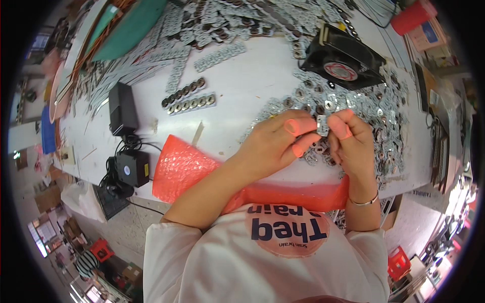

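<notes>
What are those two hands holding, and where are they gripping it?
A small silvery metal piece, pinched by its side edges between the left hand and right hand, whose fingertips wear orange covers, above the pile of similar pieces.

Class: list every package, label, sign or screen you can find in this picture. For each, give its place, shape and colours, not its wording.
Fan label: round, red and white, on the hub of the black fan at the table's far right.
Red tub: cylindrical, lying at the top right corner.
Box: flat, pinkish with a blue patch, beside the tub.
Adapter sticker: small, round, pale, on a black box at the table's left edge.
</notes>
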The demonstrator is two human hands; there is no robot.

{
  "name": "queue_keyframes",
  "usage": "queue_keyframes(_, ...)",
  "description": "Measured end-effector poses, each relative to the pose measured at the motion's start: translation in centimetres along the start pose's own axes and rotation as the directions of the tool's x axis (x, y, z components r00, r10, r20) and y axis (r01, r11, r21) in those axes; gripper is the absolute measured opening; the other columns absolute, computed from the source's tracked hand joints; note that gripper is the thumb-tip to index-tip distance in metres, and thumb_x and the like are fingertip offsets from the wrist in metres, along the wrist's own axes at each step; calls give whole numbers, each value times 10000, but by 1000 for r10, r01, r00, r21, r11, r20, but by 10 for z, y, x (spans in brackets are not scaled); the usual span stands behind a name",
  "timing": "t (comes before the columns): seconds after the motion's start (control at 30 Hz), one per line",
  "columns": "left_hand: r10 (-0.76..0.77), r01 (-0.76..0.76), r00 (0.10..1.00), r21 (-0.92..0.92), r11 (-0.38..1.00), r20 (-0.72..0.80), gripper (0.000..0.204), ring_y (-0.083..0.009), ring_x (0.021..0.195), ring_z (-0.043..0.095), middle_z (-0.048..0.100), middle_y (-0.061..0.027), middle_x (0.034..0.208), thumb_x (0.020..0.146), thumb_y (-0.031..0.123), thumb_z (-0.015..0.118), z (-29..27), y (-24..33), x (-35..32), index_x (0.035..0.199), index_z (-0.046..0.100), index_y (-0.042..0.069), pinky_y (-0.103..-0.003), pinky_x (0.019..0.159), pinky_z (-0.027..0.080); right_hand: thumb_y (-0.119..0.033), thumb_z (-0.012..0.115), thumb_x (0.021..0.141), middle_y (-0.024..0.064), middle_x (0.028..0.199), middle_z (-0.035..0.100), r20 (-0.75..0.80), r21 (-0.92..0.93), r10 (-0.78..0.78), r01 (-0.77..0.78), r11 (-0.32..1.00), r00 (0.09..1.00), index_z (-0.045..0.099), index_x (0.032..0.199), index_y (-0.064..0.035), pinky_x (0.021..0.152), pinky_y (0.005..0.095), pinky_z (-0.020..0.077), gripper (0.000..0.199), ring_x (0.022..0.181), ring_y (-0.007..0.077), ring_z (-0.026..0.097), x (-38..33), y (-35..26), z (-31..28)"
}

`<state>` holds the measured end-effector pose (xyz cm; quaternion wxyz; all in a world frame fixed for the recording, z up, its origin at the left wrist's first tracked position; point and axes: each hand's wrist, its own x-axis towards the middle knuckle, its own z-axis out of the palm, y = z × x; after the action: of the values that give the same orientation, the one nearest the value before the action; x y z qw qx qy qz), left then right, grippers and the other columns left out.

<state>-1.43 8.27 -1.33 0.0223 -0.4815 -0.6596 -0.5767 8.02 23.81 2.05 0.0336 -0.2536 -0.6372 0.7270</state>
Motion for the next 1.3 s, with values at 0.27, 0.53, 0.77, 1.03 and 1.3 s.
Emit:
queue_keyframes(0.27,-119,48,983,425,904,141,291,-294,857,597,610,-98,955,717,52,710,-41,9,12,988,606,67,-376,730,504,-155,552,929,-33,540,459,-190,-194,-360,324,926,913,603,895,-26,381,176,253,143,401,17,337,5,4,-12)
queue_keyframes(0.53,-425,226,904,893,389,-44,133,-271,885,562,604,-74,972,670,47,657,-122,-6,-17,800,634,52,-385,744,446,-167,558,925,-32,535,469,-107,-319,-432,381,868,895,611,882,-24,409,173,268,158,416,21,367,5,11,-1)
queue_keyframes(0.77,-273,87,958,821,564,86,173,-238,862,568,618,-58,836,639,51,685,-113,-11,-9,804,631,55,-369,744,428,-132,567,919,-43,536,472,-55,-290,-407,375,880,912,622,908,-34,415,173,274,113,426,17,380,5,13,5)
queue_keyframes(1.03,-291,292,954,444,847,-73,180,-231,630,589,595,-99,725,757,-30,614,-90,-11,-6,931,619,13,-310,596,476,-128,577,911,-44,565,492,14,-351,-459,435,829,888,635,930,-28,427,169,289,117,470,8,389,5,15,5)
queue_keyframes(1.3,-299,290,942,76,954,156,184,-214,634,582,583,-105,792,841,-29,559,-39,17,13,1013,603,16,-297,573,464,-188,592,909,-24,552,513,51,-106,-296,300,948,954,629,884,-38,402,170,285,157,423,11,384,0,6,9)
